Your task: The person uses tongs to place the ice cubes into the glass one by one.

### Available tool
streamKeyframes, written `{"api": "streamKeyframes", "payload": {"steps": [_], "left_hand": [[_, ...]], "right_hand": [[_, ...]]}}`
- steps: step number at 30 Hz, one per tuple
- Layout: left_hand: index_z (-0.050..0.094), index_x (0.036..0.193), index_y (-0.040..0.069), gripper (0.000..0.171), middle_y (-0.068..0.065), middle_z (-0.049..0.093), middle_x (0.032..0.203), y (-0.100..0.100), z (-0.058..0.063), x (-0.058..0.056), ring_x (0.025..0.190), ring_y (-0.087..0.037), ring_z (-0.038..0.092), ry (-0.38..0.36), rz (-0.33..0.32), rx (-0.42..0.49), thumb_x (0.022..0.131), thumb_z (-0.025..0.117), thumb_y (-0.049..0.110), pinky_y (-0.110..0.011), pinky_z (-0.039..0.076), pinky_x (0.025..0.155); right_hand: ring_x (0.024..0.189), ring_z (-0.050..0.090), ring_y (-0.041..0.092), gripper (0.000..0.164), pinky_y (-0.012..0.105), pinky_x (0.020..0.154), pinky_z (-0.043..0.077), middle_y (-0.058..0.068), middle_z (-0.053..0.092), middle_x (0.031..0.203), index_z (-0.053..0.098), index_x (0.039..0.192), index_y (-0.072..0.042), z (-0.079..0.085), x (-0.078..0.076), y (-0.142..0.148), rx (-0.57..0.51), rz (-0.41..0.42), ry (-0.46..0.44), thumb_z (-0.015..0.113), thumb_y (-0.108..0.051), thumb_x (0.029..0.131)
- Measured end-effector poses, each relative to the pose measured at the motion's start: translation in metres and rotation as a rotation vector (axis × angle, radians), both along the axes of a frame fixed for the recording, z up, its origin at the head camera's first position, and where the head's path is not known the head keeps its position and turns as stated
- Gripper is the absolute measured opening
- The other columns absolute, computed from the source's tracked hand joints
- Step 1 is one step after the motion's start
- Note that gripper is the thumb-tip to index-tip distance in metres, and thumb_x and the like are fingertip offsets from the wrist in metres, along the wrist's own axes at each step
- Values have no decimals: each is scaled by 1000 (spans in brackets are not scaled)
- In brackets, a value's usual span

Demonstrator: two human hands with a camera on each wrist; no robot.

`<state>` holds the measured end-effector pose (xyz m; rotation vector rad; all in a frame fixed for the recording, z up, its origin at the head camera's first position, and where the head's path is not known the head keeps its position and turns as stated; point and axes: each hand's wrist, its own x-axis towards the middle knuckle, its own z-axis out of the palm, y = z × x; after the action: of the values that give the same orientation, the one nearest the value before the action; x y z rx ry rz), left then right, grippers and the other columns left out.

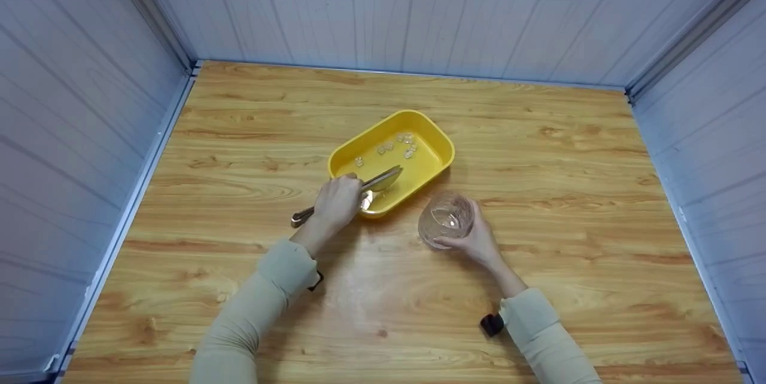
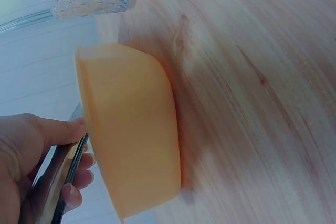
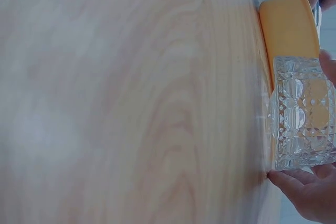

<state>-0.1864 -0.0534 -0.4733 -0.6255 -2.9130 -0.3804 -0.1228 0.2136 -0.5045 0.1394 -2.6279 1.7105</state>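
Metal tongs [image 1: 384, 179] are gripped in the left hand [image 1: 338, 200], its back upward, over the near-left rim of a yellow tub [image 1: 426, 164], tips slanting inside. Right of the tub, the right hand [image 1: 479, 241] curls thumb and fingers round a glass [image 1: 444, 218]. Both wrist views crop the glass; whether the tongs pinch anything is unclear. Facets pattern the glass; clear lumps [image 1: 409, 154] lie scattered inside the round-cornered tub, which stands on a wood-grained table [image 1: 568, 192].

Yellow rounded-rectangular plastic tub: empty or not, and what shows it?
Not empty: the head view shows small clear pieces scattered inside the tub.
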Motion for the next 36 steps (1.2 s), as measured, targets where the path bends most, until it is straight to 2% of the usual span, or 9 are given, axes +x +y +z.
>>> {"api": "streamKeyframes", "payload": {"steps": [10,18,26,28,32,36], "left_hand": [[65,77,4,11,-6,57,73,0,10,9,60,-26,57,56,-14,44,79,63,15,-38,46,51],[66,82,3,11,-6,56,71,4,20,18,61,-24,57,76,-53,140,79,65,14,-37,46,53],[67,88,5,14,-5,57,73,13,26,28,62,-21,57,71,-68,150,81,64,17,-34,47,54],[67,89,6,15,-4,57,74,16,28,31,62,-20,56,63,-70,151,81,64,18,-34,47,54],[67,88,6,14,-3,56,74,21,31,35,62,-19,55,56,-93,172,81,64,18,-33,47,54],[67,88,6,13,-3,55,72,27,34,40,62,-18,55,79,-129,188,81,64,17,-33,46,55]], "right_hand": [[119,37,33,91,39,100,24,23,41,127,31,129,7,-1,0,0,-11,6,16,83,-5,54],[119,36,34,91,40,100,24,23,40,128,31,129,6,-1,0,0,-14,9,22,83,-4,55],[117,38,33,90,39,98,27,22,42,126,33,127,5,1,2,-2,26,-7,22,83,-6,54],[118,38,34,89,40,98,26,23,42,126,32,127,6,-2,1,-1,22,-1,24,83,-5,54],[118,38,30,92,38,99,25,20,42,127,32,128,3,-19,-5,5,15,1,31,84,-9,53],[119,38,24,97,32,100,25,15,43,128,33,129,-1,-35,-11,10,26,-11,37,86,-15,50]]}}
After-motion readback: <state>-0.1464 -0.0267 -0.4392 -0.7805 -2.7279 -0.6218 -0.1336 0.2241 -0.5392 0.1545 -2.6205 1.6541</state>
